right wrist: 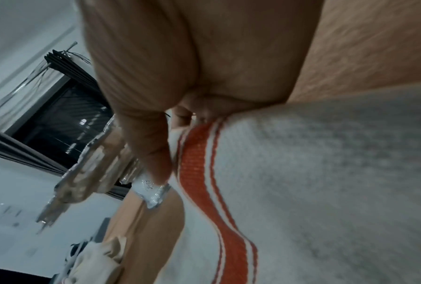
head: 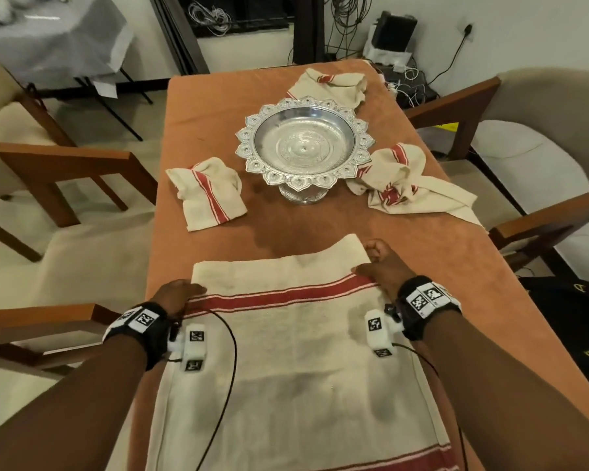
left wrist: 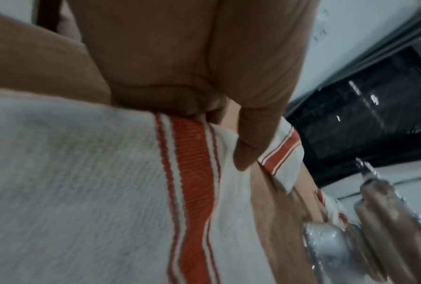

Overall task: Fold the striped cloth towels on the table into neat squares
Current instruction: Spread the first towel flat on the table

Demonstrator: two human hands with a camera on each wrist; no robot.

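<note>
A large cream towel with red stripes (head: 296, 351) lies spread flat on the near part of the orange table (head: 215, 107). My left hand (head: 181, 292) pinches its left edge at the red stripe, thumb on top (left wrist: 248, 151) and fingers curled under the towel (left wrist: 83, 192). My right hand (head: 376, 263) pinches the right edge at the same stripe, thumb pressed on the towel (right wrist: 326, 192). The far right corner rises slightly. Three more striped towels lie crumpled: one at the left (head: 206, 193), one at the right (head: 405, 181), one at the far end (head: 330, 86).
A silver pedestal bowl (head: 303, 144) stands at the table's middle, just beyond the spread towel. Wooden chairs flank the table on the left (head: 65, 164) and right (head: 463, 107). Cables and a black box lie on the floor behind the far right corner.
</note>
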